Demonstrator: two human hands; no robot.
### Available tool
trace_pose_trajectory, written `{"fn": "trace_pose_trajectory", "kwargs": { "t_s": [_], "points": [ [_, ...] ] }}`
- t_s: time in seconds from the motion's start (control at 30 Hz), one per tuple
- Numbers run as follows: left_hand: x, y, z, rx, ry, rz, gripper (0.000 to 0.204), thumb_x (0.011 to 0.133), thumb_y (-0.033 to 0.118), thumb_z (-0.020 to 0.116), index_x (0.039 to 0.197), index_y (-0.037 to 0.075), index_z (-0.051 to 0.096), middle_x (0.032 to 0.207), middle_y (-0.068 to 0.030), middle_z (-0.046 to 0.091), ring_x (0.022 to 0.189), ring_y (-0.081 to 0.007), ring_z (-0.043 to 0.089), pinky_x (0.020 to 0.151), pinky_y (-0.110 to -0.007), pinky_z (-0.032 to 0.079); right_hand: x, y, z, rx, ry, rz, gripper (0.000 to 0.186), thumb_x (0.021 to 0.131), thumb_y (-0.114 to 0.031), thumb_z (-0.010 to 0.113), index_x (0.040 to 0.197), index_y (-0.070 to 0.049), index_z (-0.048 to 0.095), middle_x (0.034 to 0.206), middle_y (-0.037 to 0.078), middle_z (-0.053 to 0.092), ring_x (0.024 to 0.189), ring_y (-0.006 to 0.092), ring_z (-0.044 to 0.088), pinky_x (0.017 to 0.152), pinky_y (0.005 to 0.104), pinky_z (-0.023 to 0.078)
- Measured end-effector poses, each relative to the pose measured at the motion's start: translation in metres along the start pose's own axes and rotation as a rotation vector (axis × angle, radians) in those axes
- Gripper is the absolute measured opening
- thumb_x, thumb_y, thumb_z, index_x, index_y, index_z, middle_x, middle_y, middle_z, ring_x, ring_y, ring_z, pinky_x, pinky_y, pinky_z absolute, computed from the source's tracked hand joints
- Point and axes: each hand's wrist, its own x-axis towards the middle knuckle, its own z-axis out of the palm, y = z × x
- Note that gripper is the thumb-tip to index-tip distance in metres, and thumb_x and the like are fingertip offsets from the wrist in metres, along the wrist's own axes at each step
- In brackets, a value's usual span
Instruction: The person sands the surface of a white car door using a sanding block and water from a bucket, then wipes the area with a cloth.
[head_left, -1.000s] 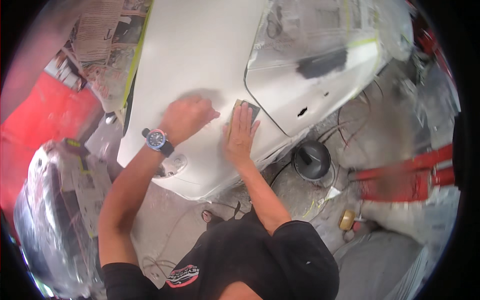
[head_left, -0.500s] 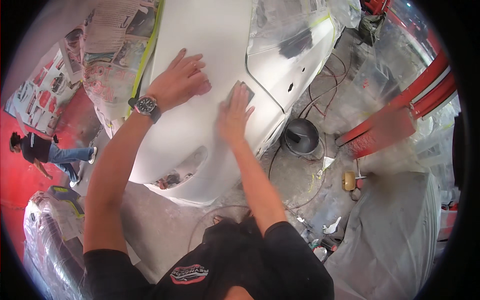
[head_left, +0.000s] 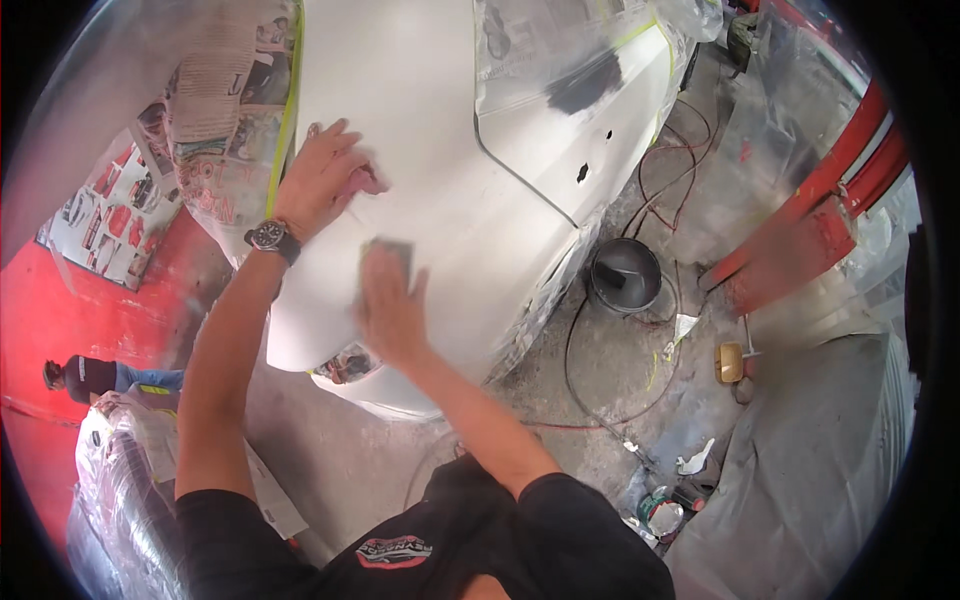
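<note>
My right hand [head_left: 392, 312], blurred by motion, lies on the white car body panel [head_left: 440, 215] with a dark grey sanding sheet [head_left: 393, 255] beneath its fingers. Only the sheet's upper part shows past the fingertips. Farther left and up the same panel is my left hand [head_left: 325, 185], fingers stretched and apart, a dark watch [head_left: 268, 236] on its wrist. Something pinkish by its thumb side is too blurred to make out. Below both hands, at the panel's near end, is a lamp opening [head_left: 348, 364], partly hidden by my right hand.
Masking newspaper [head_left: 215, 100] edged with yellow-green tape covers the car's left side. Right of the car stand a black bucket [head_left: 626, 276], hoses on the floor and a red metal post [head_left: 800, 250]. A grey cover [head_left: 790, 480] drapes something at lower right. Another person [head_left: 95, 377] is at far left.
My right hand and the sanding sheet have slid left across the panel, closer to my left hand. The view has shifted a little. The other person appears lower, partly behind a wrapped object.
</note>
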Motion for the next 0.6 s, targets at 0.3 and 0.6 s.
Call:
{"fn": "trace_pose_trajectory", "kwargs": {
  "t_s": [0.3, 0.6],
  "points": [
    [0.002, 0.006, 0.004, 0.102, 0.022, -0.011, 0.032, 0.084, 0.013, 0.078, 0.113, 0.015, 0.064, 0.131, -0.0115, 0.061, 0.135, -0.0393, 0.052, 0.115, -0.063, 0.037, 0.058, 0.041, -0.015, -0.013, 0.113, 0.309, 0.080, 0.100, -0.039, 0.051, 0.162, 0.001, 0.018, 0.170, 0.017, 0.017, 0.157, 0.0313, 0.019, 0.115, 0.0746, 0.020],
    [0.002, 0.004, 0.005, 0.061, 0.062, -0.014, 0.043, 0.075, 0.004, 0.080, 0.114, 0.012, 0.065, 0.138, -0.0148, 0.059, 0.139, -0.0401, 0.049, 0.120, -0.062, 0.031, 0.098, 0.099, -0.037, 0.025, 0.210, 0.382, 0.072, 0.103, -0.032, 0.050, 0.161, 0.000, 0.021, 0.169, 0.018, 0.020, 0.154, 0.0355, 0.025, 0.114, 0.0752, 0.020]
  ]
}}
